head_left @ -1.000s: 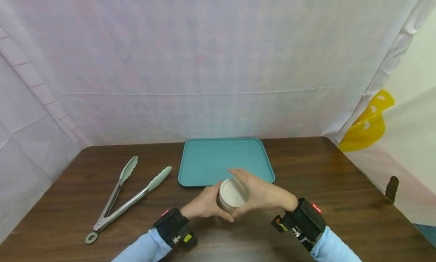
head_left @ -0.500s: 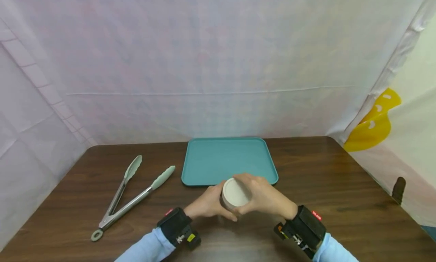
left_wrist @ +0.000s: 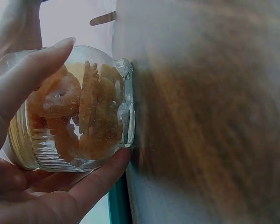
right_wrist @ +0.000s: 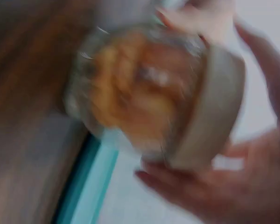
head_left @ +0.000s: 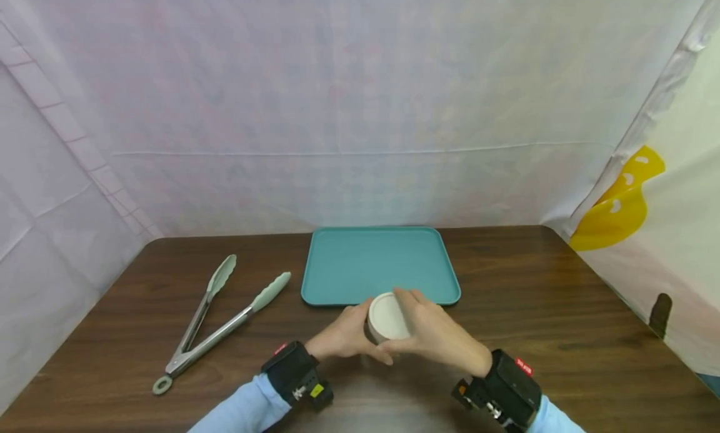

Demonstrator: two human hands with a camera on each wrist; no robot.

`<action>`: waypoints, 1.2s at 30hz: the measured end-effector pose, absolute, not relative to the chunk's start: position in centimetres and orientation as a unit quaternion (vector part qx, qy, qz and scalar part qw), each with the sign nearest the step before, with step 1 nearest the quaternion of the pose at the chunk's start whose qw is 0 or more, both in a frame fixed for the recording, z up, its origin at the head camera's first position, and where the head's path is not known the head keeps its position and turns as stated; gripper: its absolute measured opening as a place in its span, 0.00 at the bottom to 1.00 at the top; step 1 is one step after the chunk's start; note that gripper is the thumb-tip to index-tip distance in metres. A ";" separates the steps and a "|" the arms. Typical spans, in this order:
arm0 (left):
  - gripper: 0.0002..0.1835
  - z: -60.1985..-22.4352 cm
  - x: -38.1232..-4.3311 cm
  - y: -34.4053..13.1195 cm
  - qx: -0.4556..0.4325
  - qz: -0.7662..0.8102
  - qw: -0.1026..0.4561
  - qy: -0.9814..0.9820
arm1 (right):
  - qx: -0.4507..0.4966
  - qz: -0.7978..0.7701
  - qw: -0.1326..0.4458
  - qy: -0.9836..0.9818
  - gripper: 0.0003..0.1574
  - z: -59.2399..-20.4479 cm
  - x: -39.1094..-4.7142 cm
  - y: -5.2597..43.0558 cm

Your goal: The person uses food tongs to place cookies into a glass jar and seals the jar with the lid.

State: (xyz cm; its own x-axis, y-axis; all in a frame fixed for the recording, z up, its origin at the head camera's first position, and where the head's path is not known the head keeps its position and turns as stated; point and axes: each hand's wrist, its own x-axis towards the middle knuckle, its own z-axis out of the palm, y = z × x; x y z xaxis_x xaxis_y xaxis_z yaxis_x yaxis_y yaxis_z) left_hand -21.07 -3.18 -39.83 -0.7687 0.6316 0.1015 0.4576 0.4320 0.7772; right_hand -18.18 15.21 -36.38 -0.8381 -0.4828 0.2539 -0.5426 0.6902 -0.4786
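Observation:
A glass jar (left_wrist: 79,112) with orange-brown, ring-like pieces inside stands on the wooden table, capped by an off-white lid (head_left: 388,316). My left hand (head_left: 350,333) grips the body of the jar, its thumb on one side and fingers on the other, as the left wrist view shows. Around the lid curl the fingers and thumb of my right hand (head_left: 439,334). In the right wrist view the lid (right_wrist: 217,105) is blurred but sits on the jar. The far side of the jar is hidden from the head view by both hands.
Just behind the jar lies a teal tray (head_left: 379,261). Spread metal tongs (head_left: 210,342) with pale green tips rest on the table (head_left: 562,333) at the left. A whitish cloth (head_left: 349,108) hangs beyond the table's back edge.
My right hand's fingers have come down from above the lid and closed round its right side, turning slightly. The left hand keeps its hold on the jar. The whole head view has shifted slightly.

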 end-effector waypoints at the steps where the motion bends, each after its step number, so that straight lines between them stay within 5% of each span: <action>1: 0.52 -39.8 -21.1 -3.2 0.326 0.424 0.103 0.839 | 0.292 0.297 0.019 -0.909 0.60 -36.1 -18.5 15.6; 6: 0.53 -39.7 -21.1 -3.2 0.328 0.427 0.104 0.836 | 0.352 0.357 -0.110 -0.858 0.62 -35.2 -20.3 17.0; 13: 0.54 -39.8 -21.3 -3.1 0.339 0.415 0.089 0.840 | 0.385 0.372 -0.124 -0.835 0.51 -36.0 -21.3 17.4; 36: 0.52 -39.9 -21.0 -3.0 0.313 0.422 0.099 0.845 | 0.266 0.245 0.164 -0.918 0.46 -37.7 -17.9 14.4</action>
